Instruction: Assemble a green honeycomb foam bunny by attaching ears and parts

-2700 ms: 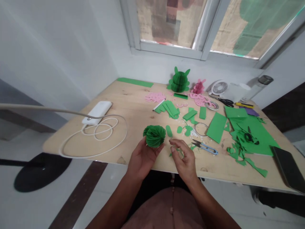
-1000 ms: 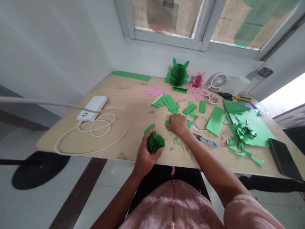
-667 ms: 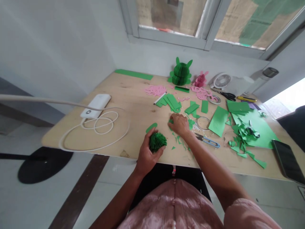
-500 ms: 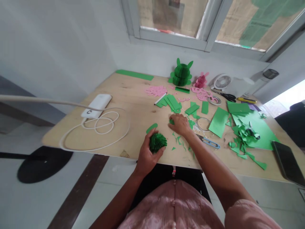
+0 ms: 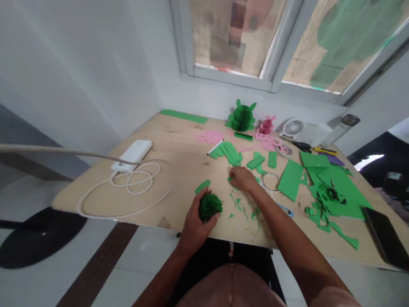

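Observation:
My left hand (image 5: 196,224) is closed round a dark green pleated paper ball (image 5: 210,207) at the table's front edge. Just beyond its fingertips lies a rounded green paper strip (image 5: 203,186). To the right, my right hand (image 5: 243,178) rests low on the table with fingers curled together over a small green paper piece (image 5: 230,181), mostly hidden beneath them. Green paper scraps (image 5: 238,204) are scattered between the hands. Beyond the right hand lie cut green rectangles (image 5: 230,151) and a white pen-like stick (image 5: 215,147).
At the back stand a green paper figure (image 5: 242,118) and a pink one (image 5: 266,125), near a small fan (image 5: 293,127). Scissors (image 5: 302,146), a tape ring (image 5: 271,181) and a phone (image 5: 385,236) are on the right. A white power bank (image 5: 132,155) with a coiled cable lies left.
The view has tilted up, so the table sits lower in it. My right hand's fingers have curled in more over the green piece. My left hand still holds the pleated ball.

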The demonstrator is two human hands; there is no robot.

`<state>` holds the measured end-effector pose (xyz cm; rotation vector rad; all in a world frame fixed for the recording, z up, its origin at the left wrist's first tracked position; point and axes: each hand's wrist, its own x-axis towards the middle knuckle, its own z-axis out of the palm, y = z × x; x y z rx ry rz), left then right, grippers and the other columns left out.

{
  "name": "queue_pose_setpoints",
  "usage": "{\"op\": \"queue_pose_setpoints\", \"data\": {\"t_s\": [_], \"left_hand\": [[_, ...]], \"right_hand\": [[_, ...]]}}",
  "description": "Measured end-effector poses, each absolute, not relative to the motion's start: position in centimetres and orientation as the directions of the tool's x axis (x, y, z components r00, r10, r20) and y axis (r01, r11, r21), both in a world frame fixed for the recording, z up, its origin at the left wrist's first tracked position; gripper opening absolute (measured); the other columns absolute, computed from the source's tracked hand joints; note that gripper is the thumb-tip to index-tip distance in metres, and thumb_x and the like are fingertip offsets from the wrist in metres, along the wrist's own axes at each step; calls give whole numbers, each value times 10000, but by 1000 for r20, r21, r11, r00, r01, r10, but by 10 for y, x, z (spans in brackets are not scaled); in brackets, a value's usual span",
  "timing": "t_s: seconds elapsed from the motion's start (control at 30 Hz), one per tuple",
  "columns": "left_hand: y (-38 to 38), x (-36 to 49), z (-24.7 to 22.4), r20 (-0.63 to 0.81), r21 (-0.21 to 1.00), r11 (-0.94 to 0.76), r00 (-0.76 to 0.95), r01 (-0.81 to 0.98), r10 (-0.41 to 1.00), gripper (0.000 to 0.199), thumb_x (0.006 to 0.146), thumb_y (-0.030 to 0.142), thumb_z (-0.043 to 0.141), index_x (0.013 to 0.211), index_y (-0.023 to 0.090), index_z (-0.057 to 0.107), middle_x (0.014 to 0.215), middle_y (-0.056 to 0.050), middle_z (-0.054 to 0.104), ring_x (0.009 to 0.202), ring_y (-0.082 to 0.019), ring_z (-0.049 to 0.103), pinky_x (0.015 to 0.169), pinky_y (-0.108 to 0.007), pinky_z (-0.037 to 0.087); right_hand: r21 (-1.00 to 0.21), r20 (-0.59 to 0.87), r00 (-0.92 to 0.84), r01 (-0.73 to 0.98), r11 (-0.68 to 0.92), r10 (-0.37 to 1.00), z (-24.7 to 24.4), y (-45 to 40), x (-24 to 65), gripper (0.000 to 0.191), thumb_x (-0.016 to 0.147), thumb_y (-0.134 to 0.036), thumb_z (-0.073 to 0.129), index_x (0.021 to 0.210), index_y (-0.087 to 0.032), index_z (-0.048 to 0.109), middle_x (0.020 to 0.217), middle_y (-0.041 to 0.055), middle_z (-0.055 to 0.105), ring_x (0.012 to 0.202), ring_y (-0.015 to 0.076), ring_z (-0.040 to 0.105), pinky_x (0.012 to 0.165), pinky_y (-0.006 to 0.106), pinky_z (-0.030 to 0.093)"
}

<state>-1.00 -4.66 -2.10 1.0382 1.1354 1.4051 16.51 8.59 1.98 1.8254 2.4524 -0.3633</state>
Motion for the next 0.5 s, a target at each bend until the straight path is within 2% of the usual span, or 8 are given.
{"op": "queue_pose_setpoints", "data": {"t_s": [0.13,0.23,0.37,0.5], "left_hand": [[-46,-9,-21,57,988,-74,-129,-137,990,655,621,131,762,1232,272,572,1227,-78,601,1192,-275,511,1108,-466,280],[-47,-9,-20,80,992,-92,-128,-86,989,656,646,148,745,1258,280,549,1226,-79,601,1186,-276,511,1097,-474,289],[-47,-10,-18,106,994,-110,-125,-22,986,643,675,172,728,1277,281,530,1235,-81,599,1179,-273,514,1085,-461,303],[-43,-11,-16,137,991,-137,-122,5,983,608,679,185,726,1254,273,548,1206,-81,611,1147,-265,538,1068,-440,329]], "right_hand": [[-162,-167,-289,951,263,943,20,85,162,92,746,-194,603,821,-188,656,1002,106,666,987,239,593,783,307,425],[-214,-133,-265,948,233,955,15,84,163,48,722,-179,617,762,-185,643,942,92,674,928,226,607,746,297,421],[-354,-75,-216,918,177,973,7,81,167,83,707,-155,606,778,-190,628,765,31,661,762,185,602,659,268,410],[-548,9,-198,819,171,980,3,77,178,224,725,-144,578,942,-183,618,678,-23,600,634,134,551,598,233,406]]}}
